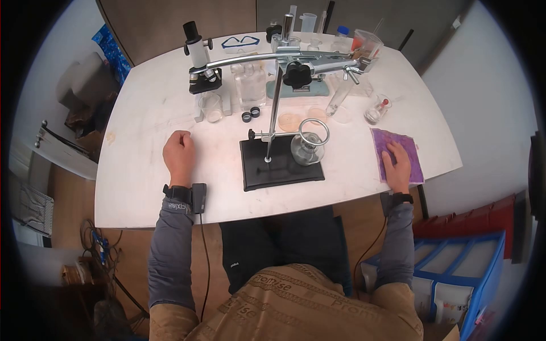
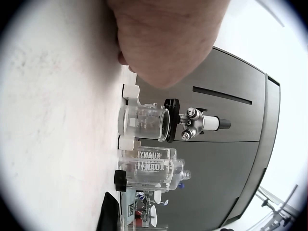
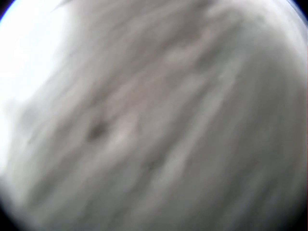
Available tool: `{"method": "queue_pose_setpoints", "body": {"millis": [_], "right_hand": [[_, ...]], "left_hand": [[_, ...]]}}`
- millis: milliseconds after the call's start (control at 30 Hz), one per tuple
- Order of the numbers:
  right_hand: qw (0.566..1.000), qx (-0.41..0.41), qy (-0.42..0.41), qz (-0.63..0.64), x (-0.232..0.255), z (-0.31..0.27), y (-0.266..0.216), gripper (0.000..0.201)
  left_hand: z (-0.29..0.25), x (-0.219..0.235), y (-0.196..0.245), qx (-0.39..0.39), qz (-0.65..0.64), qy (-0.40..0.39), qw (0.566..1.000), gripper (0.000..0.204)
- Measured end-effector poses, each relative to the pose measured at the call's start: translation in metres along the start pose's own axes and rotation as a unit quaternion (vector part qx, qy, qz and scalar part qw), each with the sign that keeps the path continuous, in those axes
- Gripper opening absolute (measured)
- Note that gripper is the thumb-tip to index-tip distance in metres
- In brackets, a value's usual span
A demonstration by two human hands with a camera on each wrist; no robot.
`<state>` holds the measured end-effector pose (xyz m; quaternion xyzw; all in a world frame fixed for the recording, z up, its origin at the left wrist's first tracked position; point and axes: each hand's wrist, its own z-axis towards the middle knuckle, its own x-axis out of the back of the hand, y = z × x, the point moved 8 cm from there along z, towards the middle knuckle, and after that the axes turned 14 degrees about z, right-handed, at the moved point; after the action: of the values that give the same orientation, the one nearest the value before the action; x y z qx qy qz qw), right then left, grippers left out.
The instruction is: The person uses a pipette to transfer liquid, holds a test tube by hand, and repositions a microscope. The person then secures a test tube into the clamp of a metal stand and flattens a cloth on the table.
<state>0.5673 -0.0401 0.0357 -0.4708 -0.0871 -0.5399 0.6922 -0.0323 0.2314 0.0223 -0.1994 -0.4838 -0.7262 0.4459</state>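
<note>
My left hand (image 1: 179, 157) rests on the white table left of the stand, its fingers curled in and nothing seen in them. Close up in the left wrist view, the same hand (image 2: 168, 41) hangs over the top of the picture, fingertips tucked under. On the right, my right hand (image 1: 399, 165) lies over a purple cloth (image 1: 414, 149), fingers extended across it. The right wrist view is filled by a blurred greyish surface. Between the hands, a ring stand's black base (image 1: 254, 177) carries a glass flask (image 1: 303, 154) under its metal ring (image 1: 324, 135).
A microscope (image 1: 199, 59), a beaker (image 1: 211, 108) and clear bottles (image 1: 248, 85) stand behind my left hand. Two black caps (image 1: 246, 117) lie near them. A small glass holding something red (image 1: 376, 110) stands beyond the cloth. A long clamp arm (image 1: 244, 58) reaches across the back.
</note>
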Motion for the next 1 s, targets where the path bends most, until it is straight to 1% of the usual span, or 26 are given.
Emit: {"method": "queue_pose_setpoints", "body": {"millis": [167, 333, 400, 600, 733, 800, 933, 1000], "right_hand": [[1.000, -0.006, 0.001, -0.001, 0.001, 0.000, -0.002, 0.034], [1.000, 0.011, -0.005, -0.011, 0.000, 0.000, 0.000, 0.032], [1.000, 0.004, 0.000, -0.007, 0.000, -0.001, -0.001, 0.032], [1.000, -0.001, 0.010, -0.002, 0.001, -0.001, -0.003, 0.033], [1.000, 0.009, 0.006, -0.006, 0.002, 0.000, -0.005, 0.034], [1.000, 0.016, 0.007, 0.001, 0.000, 0.000, -0.005, 0.034], [1.000, 0.019, 0.004, -0.014, 0.000, 0.001, -0.005, 0.035], [1.000, 0.018, 0.005, -0.016, 0.000, 0.000, -0.005, 0.036]], "left_hand": [[-0.002, 0.002, 0.002, 0.003, -0.020, -0.021, 1.000, 0.020], [-0.003, 0.000, 0.001, 0.015, -0.035, -0.037, 0.999, 0.020], [-0.003, 0.001, 0.002, 0.005, -0.045, -0.024, 0.999, 0.020], [-0.001, -0.002, -0.001, -0.001, -0.044, -0.026, 0.999, 0.020], [0.000, -0.007, -0.008, -0.002, -0.040, -0.017, 0.999, 0.020], [0.000, -0.008, -0.009, 0.003, -0.045, -0.027, 0.999, 0.019], [0.000, -0.004, -0.007, 0.008, -0.057, -0.017, 0.998, 0.020], [-0.001, -0.003, -0.003, -0.006, -0.036, -0.023, 0.999, 0.020]]}}
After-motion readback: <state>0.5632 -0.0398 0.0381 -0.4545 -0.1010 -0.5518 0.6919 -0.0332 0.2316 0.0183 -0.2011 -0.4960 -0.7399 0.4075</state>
